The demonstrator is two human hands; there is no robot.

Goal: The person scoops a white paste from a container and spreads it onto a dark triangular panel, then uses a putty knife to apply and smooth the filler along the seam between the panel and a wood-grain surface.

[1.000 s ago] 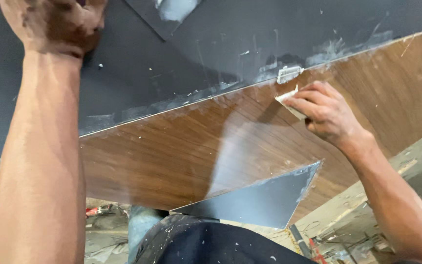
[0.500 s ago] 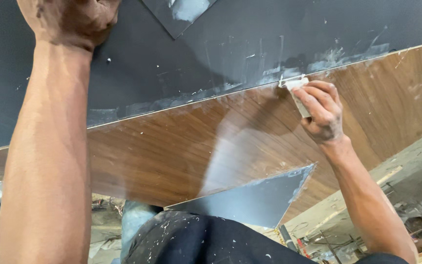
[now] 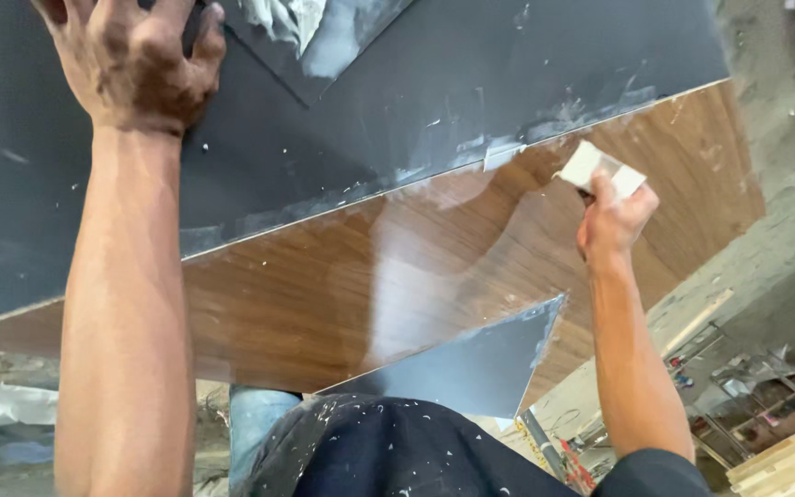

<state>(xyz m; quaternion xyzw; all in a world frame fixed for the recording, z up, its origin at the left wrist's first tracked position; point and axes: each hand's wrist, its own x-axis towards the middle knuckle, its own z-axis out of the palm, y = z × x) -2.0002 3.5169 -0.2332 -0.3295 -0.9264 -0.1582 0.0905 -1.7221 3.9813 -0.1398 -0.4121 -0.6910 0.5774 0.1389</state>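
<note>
While the left hand (image 3: 135, 64) presses flat and open on the dark panel (image 3: 434, 83), the right hand (image 3: 611, 213) — clamped on a pale scraper (image 3: 595, 166) — works below the seam (image 3: 471, 166), white smears left.

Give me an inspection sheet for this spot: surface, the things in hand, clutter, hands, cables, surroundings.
Surface: glossy wood-grain panel meeting a dark panel along a seam smeared with white filler.
Job's things: pale flat scraper on the wood-grain panel just below the seam; a dark triangular piece at the lower edge.
Clutter: white filler blobs and specks on both panels.
Hands: left hand pressed on the dark panel; right hand gripping the scraper.
Cables: nothing seen.
Surroundings: rough concrete, a metal frame and wooden slats below right.
</note>
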